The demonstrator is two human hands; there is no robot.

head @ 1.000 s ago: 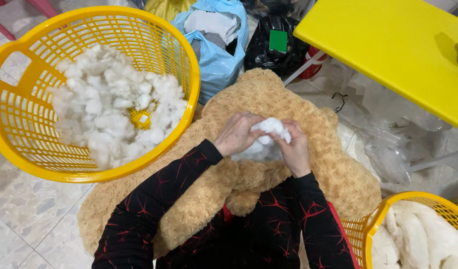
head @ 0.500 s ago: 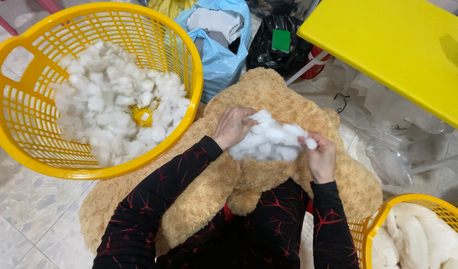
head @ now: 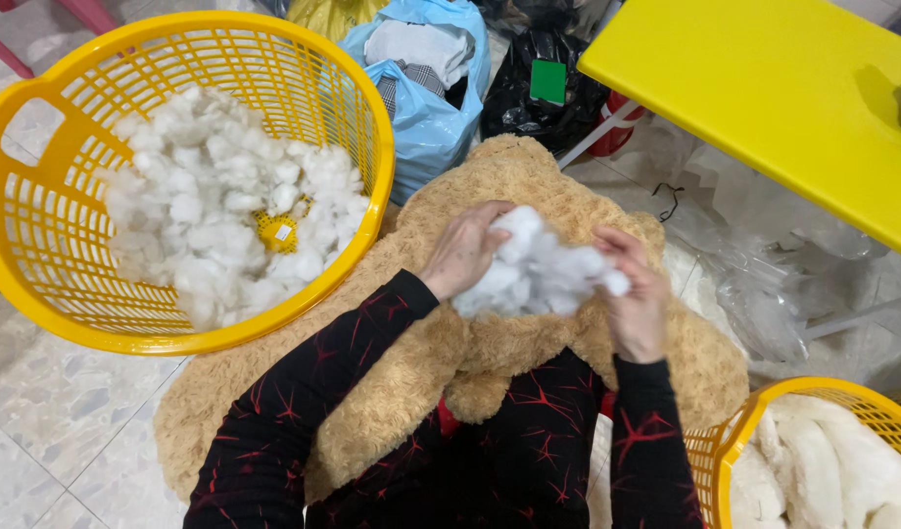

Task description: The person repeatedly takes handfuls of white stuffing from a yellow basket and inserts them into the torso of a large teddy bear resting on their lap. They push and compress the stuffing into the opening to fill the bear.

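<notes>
While both black, red-patterned sleeves reach up from the bottom of the frame, the action sits right at centre: a wad of white stuffing (head: pixel 535 269) stretched between two hands. Left hand (head: pixel 465 250) comes in from the lower left, wrist bent, fingers curled down and clamped on the left end of the wad. Right hand (head: pixel 635 299) rises almost straight up from the bottom edge, fingers hooked over the right end, thumb side toward the fluff, also closed on it. The hands are apart, the stuffing bridging the gap between them.

Under it all lies a tan plush toy skin (head: pixel 529 186), draped over the person's lap and spreading toward the lower left. At upper left, a big yellow basket (head: pixel 39 157) stands on the tiled floor (head: pixel 49 431), holding a heap of loose white fluff (head: pixel 215 225). At lower right, a second yellow basket (head: pixel 735 441) holds white padding. A blue bag (head: pixel 426 122) sits at top centre, and a yellow bench (head: pixel 764 88) fills the upper right.
</notes>
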